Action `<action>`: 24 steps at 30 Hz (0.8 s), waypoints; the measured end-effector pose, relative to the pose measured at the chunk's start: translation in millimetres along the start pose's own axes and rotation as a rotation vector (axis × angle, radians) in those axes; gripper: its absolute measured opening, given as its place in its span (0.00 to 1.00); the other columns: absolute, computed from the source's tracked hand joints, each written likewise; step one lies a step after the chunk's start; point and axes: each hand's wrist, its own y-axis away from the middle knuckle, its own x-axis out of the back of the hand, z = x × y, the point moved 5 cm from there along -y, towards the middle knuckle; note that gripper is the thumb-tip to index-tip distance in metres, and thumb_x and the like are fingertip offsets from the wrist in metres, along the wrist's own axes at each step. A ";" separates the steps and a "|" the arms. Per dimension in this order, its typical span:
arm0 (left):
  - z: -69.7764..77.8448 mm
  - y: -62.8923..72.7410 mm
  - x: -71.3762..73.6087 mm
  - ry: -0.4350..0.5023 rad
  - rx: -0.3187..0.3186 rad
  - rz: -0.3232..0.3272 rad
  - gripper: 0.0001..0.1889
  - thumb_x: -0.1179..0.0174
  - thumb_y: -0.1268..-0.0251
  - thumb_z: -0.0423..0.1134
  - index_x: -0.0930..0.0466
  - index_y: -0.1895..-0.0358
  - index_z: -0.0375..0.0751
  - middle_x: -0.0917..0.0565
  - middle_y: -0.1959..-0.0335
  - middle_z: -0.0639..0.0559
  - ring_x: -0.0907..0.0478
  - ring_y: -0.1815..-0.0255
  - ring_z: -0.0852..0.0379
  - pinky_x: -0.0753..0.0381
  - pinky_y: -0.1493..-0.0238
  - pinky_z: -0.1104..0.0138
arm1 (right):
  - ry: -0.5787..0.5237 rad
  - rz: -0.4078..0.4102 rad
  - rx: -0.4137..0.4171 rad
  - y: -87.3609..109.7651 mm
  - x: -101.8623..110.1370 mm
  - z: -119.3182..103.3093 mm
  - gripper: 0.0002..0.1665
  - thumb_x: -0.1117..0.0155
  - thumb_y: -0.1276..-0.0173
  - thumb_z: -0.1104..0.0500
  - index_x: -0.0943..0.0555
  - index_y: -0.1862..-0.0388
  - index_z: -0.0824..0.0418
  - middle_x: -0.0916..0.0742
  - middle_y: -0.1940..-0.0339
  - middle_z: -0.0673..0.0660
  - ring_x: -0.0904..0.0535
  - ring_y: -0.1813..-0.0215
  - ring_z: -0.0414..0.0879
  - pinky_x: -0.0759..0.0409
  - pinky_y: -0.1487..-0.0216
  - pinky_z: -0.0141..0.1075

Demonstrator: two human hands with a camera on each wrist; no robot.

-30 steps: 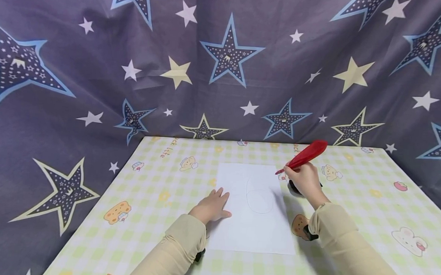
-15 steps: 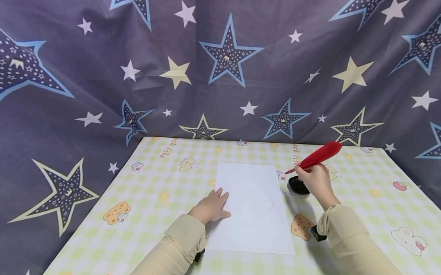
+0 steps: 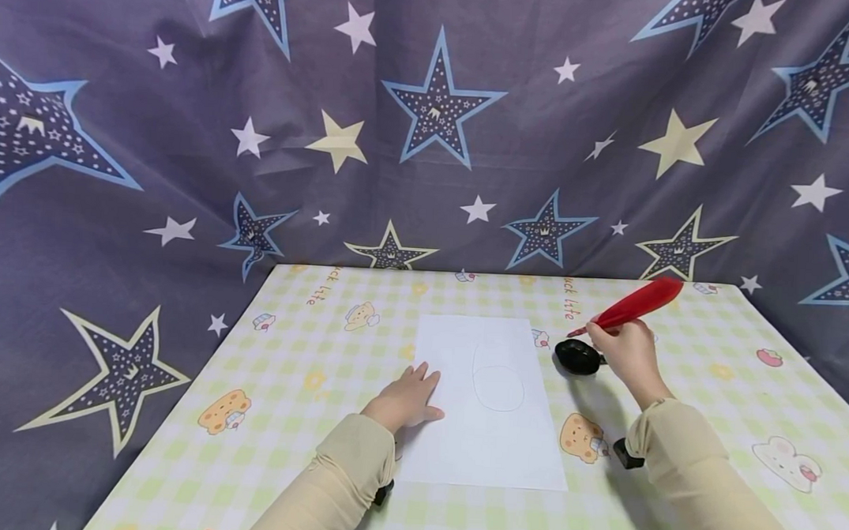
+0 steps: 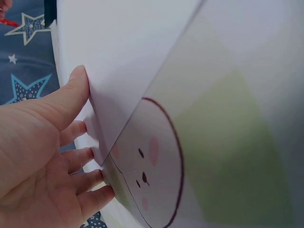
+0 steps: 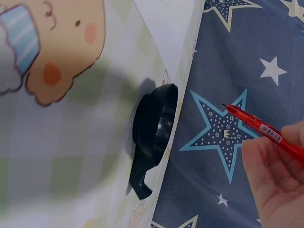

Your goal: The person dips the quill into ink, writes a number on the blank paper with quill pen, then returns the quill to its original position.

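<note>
My right hand (image 3: 632, 359) pinches a red feather pen (image 3: 639, 300) above the table, right of the paper. The right wrist view shows the pen's bare tip (image 5: 225, 105), touching nothing. A sheet of white paper (image 3: 483, 457) lies on the table, bearing a thin drawn line like a large 6 (image 3: 499, 388). My left hand (image 3: 404, 398) rests with extended fingers at the sheet's left edge; up close its thumb (image 4: 76, 92) lies over the paper. Below my right hand sits a black, shallow, bowl-like thing with a short handle (image 3: 577, 357).
A green-checked cloth (image 3: 302, 465) with cartoon prints covers the table. Its far edge meets a dark star-patterned curtain (image 3: 428, 186). Black wrist devices (image 3: 628, 454) show below the sleeves.
My right hand has moved right with the feather pen, away from the paper, bringing the black bowl-like thing into fuller view. My left hand has stayed in place.
</note>
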 end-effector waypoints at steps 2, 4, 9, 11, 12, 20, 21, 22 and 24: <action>-0.1 -0.1 0.0 0.001 0.002 0.000 0.36 0.42 0.39 0.51 0.41 0.31 0.37 0.45 0.30 0.38 0.52 0.30 0.40 0.48 0.33 0.53 | -0.004 0.006 -0.001 0.6 2.8 2.1 0.11 0.42 0.38 0.60 0.18 0.68 0.69 0.18 0.82 0.55 0.26 0.79 0.41 0.30 0.79 0.31; -0.2 -0.1 -0.2 -0.002 0.002 0.001 0.36 0.42 0.39 0.51 0.41 0.31 0.37 0.45 0.30 0.38 0.52 0.30 0.40 0.47 0.33 0.53 | 0.001 0.008 -0.009 1.2 5.4 4.9 0.12 0.42 0.38 0.60 0.18 0.69 0.69 0.17 0.82 0.55 0.27 0.79 0.40 0.30 0.79 0.30; -0.6 -0.3 -0.6 -0.005 -0.004 0.005 0.36 0.43 0.39 0.51 0.41 0.31 0.37 0.45 0.30 0.38 0.52 0.30 0.40 0.47 0.33 0.54 | 0.002 0.007 -0.037 3.0 11.3 12.6 0.13 0.43 0.37 0.59 0.18 0.69 0.70 0.17 0.81 0.57 0.27 0.80 0.39 0.31 0.79 0.30; -0.8 -0.3 -0.5 -0.003 -0.005 0.004 0.36 0.43 0.38 0.51 0.42 0.31 0.36 0.46 0.30 0.38 0.52 0.30 0.40 0.48 0.33 0.54 | -0.004 0.009 -0.046 4.0 13.4 15.5 0.14 0.43 0.37 0.59 0.18 0.69 0.71 0.17 0.81 0.57 0.27 0.80 0.39 0.31 0.79 0.30; -0.9 -0.4 -0.6 -0.002 -0.005 0.004 0.36 0.43 0.38 0.51 0.42 0.31 0.36 0.46 0.30 0.38 0.52 0.30 0.39 0.48 0.33 0.54 | -0.009 0.010 -0.048 4.6 14.4 16.6 0.14 0.43 0.37 0.59 0.18 0.68 0.71 0.16 0.81 0.57 0.26 0.80 0.39 0.30 0.79 0.29; -0.5 -0.2 -0.7 -0.004 0.000 0.000 0.36 0.43 0.38 0.51 0.42 0.31 0.36 0.45 0.30 0.38 0.52 0.30 0.40 0.47 0.34 0.54 | -0.003 0.016 -0.057 8.0 20.2 23.4 0.15 0.44 0.36 0.59 0.19 0.66 0.72 0.15 0.79 0.58 0.22 0.78 0.37 0.28 0.75 0.25; -0.6 -0.2 -0.6 -0.005 0.001 0.000 0.36 0.43 0.38 0.51 0.42 0.31 0.36 0.45 0.30 0.38 0.52 0.30 0.40 0.47 0.34 0.54 | -0.002 0.013 -0.057 8.1 20.6 24.0 0.15 0.44 0.36 0.59 0.19 0.66 0.71 0.15 0.79 0.59 0.22 0.78 0.37 0.27 0.75 0.25; -0.6 -0.2 -0.7 -0.007 0.000 0.000 0.36 0.43 0.38 0.51 0.42 0.31 0.36 0.45 0.30 0.38 0.52 0.30 0.40 0.47 0.34 0.54 | -0.001 0.012 -0.056 8.2 20.8 24.3 0.15 0.44 0.36 0.58 0.19 0.66 0.71 0.15 0.79 0.59 0.21 0.78 0.37 0.27 0.75 0.25; -0.4 0.0 -0.5 -0.009 -0.003 0.000 0.36 0.43 0.38 0.51 0.41 0.31 0.36 0.45 0.30 0.38 0.51 0.30 0.40 0.47 0.34 0.53 | 0.004 0.009 -0.052 8.0 20.9 25.0 0.15 0.44 0.36 0.58 0.19 0.66 0.71 0.15 0.79 0.58 0.21 0.78 0.38 0.28 0.75 0.26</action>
